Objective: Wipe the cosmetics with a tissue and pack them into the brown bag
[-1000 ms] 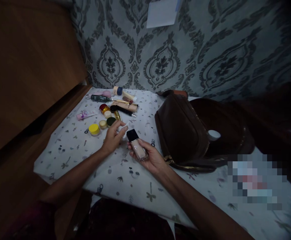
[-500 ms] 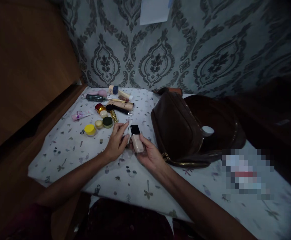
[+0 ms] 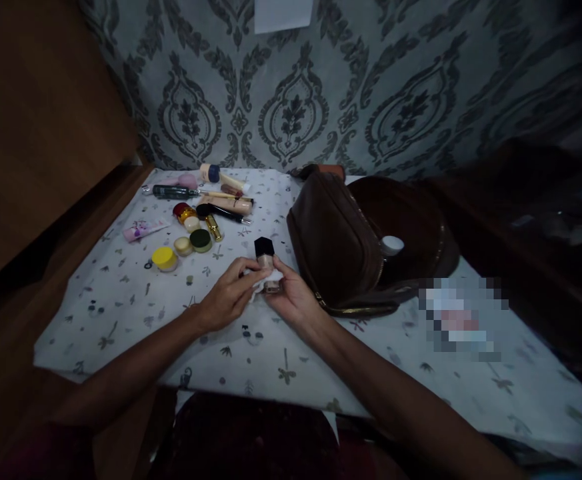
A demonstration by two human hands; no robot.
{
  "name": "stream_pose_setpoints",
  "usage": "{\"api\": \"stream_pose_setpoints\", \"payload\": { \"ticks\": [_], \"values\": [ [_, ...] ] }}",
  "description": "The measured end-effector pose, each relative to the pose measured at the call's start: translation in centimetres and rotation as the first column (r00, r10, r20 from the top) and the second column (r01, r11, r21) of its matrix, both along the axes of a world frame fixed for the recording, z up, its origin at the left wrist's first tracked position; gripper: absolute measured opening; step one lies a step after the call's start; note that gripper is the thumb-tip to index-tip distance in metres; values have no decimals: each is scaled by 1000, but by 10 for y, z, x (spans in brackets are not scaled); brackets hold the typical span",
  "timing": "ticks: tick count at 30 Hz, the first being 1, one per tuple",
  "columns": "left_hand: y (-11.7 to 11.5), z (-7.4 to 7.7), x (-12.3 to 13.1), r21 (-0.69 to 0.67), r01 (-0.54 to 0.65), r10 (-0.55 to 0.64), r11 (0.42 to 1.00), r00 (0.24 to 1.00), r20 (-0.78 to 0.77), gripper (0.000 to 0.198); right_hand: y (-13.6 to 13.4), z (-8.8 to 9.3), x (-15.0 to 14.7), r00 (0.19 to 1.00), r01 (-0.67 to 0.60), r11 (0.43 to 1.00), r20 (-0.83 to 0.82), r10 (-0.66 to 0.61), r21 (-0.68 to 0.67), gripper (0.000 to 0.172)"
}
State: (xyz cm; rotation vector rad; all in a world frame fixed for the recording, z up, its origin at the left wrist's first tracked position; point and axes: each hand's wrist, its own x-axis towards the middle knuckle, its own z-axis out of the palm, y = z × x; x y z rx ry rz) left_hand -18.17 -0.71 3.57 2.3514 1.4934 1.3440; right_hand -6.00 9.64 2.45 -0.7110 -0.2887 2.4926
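Observation:
My right hand (image 3: 293, 297) grips a small beige foundation bottle (image 3: 267, 261) with a black cap, held upright just above the table. My left hand (image 3: 231, 293) is closed on a white wipe or tissue (image 3: 257, 288) and presses it against the bottle's lower side. Both hands meet over the middle of the patterned white tablecloth (image 3: 135, 300). The bottle's lower half is hidden by my fingers.
A cluster of cosmetics lies at the back left: a yellow-lidded jar (image 3: 163, 258), a dark green jar (image 3: 201, 240), a pink tube (image 3: 143, 230), pencils and tubes (image 3: 221, 200). An open brown bag (image 3: 351, 243) with a white-capped item (image 3: 392, 245) sits right of my hands. A wooden cabinet (image 3: 45, 133) stands left.
The bottle has been turned from lying tilted in my right palm to upright. My left hand has come in against it with the white wipe. The view has shifted, so everything sits further left.

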Motion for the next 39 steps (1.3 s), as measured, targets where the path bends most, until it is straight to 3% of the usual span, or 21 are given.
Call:
{"api": "stream_pose_setpoints", "payload": {
  "ticks": [6,11,14,19,24,28,33,39],
  "values": [
    [-4,5,14,14,129,-128,992,989,-70,49,5,2,6,997,-81,996,5,81,31,26],
    [-4,6,14,4,122,-122,993,992,-41,47,4,1,6,993,-118,990,-13,120,77,27],
    [-3,4,11,13,56,-56,998,998,-26,46,0,3,5,995,-92,995,-30,93,34,29],
    [2,3,-1,77,-120,120,990,993,5,41,-11,11,3,998,-39,999,-49,40,22,14],
    [8,5,-18,87,-335,327,938,940,100,31,-17,12,4,989,-148,987,-2,148,59,8],
    [9,4,-22,48,-398,389,916,911,140,30,-19,12,5,987,-159,985,-6,160,67,11],
    [6,3,-12,33,-318,314,947,945,90,27,-16,11,3,993,-95,995,-60,98,41,13],
    [-3,3,5,11,-73,73,997,997,-3,40,-9,12,5,985,-129,991,-114,132,33,21]
  ]
}}
